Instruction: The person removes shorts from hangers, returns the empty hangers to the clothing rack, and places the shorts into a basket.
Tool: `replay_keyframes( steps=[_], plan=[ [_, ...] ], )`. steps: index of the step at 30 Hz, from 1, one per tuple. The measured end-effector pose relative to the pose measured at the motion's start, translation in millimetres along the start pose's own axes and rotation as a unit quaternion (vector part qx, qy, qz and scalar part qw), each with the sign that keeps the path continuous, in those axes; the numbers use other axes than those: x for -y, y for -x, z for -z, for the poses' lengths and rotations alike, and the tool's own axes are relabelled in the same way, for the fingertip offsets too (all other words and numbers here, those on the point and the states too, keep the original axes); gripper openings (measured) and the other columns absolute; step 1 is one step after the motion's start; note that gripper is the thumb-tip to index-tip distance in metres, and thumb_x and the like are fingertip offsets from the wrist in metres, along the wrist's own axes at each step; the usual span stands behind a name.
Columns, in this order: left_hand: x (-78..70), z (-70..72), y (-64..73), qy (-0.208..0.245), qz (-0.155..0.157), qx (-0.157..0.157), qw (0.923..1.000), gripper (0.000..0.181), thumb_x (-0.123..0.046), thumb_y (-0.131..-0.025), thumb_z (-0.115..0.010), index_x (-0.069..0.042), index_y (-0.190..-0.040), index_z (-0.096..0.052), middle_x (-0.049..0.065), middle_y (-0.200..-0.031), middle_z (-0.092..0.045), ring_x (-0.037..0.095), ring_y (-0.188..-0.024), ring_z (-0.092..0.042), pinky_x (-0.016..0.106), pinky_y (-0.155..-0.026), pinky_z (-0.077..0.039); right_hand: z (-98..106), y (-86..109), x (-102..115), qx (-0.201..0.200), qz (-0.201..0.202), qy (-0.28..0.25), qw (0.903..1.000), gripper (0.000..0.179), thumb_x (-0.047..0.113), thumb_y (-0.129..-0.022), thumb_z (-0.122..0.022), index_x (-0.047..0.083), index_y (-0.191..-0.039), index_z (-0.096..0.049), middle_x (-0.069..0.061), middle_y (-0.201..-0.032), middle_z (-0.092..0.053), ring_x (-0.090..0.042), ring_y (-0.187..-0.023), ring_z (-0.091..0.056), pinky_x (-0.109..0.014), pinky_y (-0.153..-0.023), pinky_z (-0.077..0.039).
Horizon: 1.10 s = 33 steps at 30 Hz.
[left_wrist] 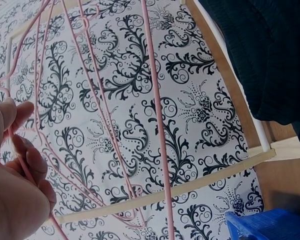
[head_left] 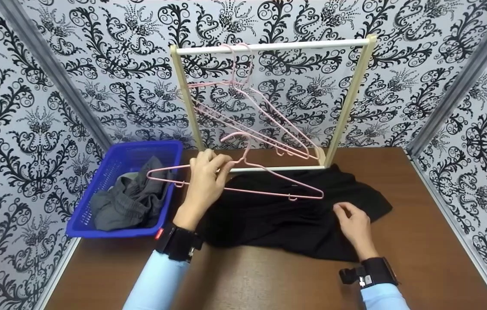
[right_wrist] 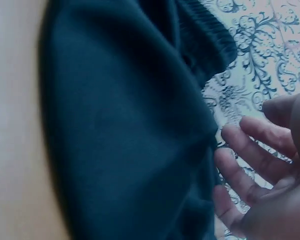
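My left hand point(head_left: 206, 181) pinches a pink clothes hanger point(head_left: 265, 193) by its shoulder, just left of the hook. The hanger is held up above a black garment point(head_left: 277, 221) spread on the table, its hook upward. In the left wrist view, fingers and thumb close round the pink rod. My right hand point(head_left: 355, 226) is over the garment's right part and holds nothing, its fingers loosely bent. The right wrist view shows those fingers apart beside the dark cloth point(right_wrist: 125, 125), which has a gathered elastic band point(right_wrist: 210, 40) at the top.
A rack with a white top rail point(head_left: 295, 44) and wooden posts stands behind the garment. Pink hangers point(head_left: 265, 110) hang on its left half. At the left is a blue basket point(head_left: 92, 234) with grey clothes point(head_left: 127, 202) inside. Patterned walls enclose the brown table point(head_left: 415, 241).
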State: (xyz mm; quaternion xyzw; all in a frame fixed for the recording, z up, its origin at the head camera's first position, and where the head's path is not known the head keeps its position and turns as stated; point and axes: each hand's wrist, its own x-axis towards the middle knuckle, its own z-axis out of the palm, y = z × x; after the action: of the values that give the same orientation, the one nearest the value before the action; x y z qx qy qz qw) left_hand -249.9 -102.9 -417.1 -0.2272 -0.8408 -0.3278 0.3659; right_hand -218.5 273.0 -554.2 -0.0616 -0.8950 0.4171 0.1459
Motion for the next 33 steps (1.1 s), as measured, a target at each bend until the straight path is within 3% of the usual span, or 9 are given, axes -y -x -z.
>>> replay_keyframes(
  steps=[3,7,13,23,33],
  plan=[
    [-1.6,-2.1,1.1,0.003,-0.002,0.007,1.0000,0.011,-0.020,-0.096,-0.071,-0.010,-0.094,-0.074,0.006,-0.081,-0.050,0.028,-0.082,-0.049,0.047,-0.077,-0.031,2,-1.4,7,-0.007,0.003,-0.031,0.9995,0.025,0.024,-0.104,-0.062,0.005,-0.109,-0.077,-0.015,-0.105,-0.077,-0.022,-0.091,-0.069,-0.032,-0.080,-0.052],
    [-4.0,-6.2,1.9,0.005,-0.008,0.013,0.9999,0.012,-0.021,-0.097,-0.070,-0.010,-0.093,-0.073,0.008,-0.081,-0.050,0.029,-0.082,-0.049,0.047,-0.077,-0.031,3,-2.5,15,0.013,0.015,-0.113,0.9934,0.028,0.024,-0.107,-0.058,0.002,-0.111,-0.075,-0.017,-0.107,-0.076,-0.010,-0.090,-0.069,-0.018,-0.076,-0.054],
    [-6.7,-13.3,2.8,0.010,-0.010,0.026,0.9995,0.013,-0.022,-0.098,-0.069,-0.010,-0.095,-0.073,0.010,-0.081,-0.051,0.030,-0.085,-0.047,0.048,-0.079,-0.032,0,-1.6,22,0.053,0.062,-0.213,0.9736,0.025,0.010,-0.106,-0.056,-0.008,-0.113,-0.071,-0.024,-0.109,-0.074,-0.015,-0.091,-0.074,-0.027,-0.076,-0.060],
    [-11.7,-21.5,3.3,0.000,-0.003,0.043,0.9991,0.014,-0.023,-0.098,-0.069,-0.011,-0.100,-0.075,0.006,-0.083,-0.052,0.027,-0.084,-0.049,0.048,-0.081,-0.038,0,1.4,28,0.089,0.093,-0.243,0.9613,0.019,0.003,-0.103,-0.060,-0.008,-0.113,-0.071,-0.024,-0.105,-0.074,-0.012,-0.087,-0.074,-0.028,-0.073,-0.060],
    [-12.4,-24.4,4.7,0.026,-0.024,0.081,0.9961,0.029,-0.021,-0.090,-0.076,-0.009,-0.115,-0.070,0.009,-0.091,-0.053,0.028,-0.089,-0.048,0.046,-0.084,-0.036,1,2.8,28,0.067,0.119,-0.250,0.9585,0.016,-0.001,-0.101,-0.059,-0.005,-0.100,-0.075,-0.021,-0.093,-0.075,-0.012,-0.081,-0.073,-0.024,-0.069,-0.059]
  ],
)
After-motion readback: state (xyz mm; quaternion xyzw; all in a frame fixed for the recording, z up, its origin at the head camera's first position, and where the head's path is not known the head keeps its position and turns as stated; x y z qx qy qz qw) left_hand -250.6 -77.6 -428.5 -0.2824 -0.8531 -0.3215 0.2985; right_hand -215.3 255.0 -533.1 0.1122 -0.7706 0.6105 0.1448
